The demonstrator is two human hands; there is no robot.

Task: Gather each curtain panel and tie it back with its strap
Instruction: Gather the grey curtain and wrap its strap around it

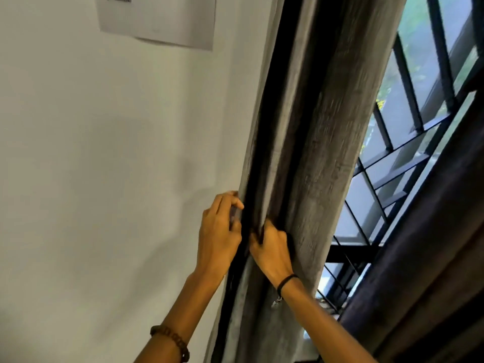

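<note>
A grey velvet curtain panel (324, 142) hangs gathered in thick folds beside the white wall. My left hand (218, 231) pinches the panel's left edge, thumb and fingers curled on a small strip of grey fabric; whether that strip is the strap I cannot tell. My right hand (272, 251) grips a fold of the same panel just to the right, fingers dug into a dark crease. The two hands are almost touching. A second, darker curtain panel (429, 252) hangs at the right edge of the view.
A white wall (104, 166) fills the left side, with a sheet of paper (157, 19) stuck near the top. Behind the curtains is a window with a black metal grille (408, 142).
</note>
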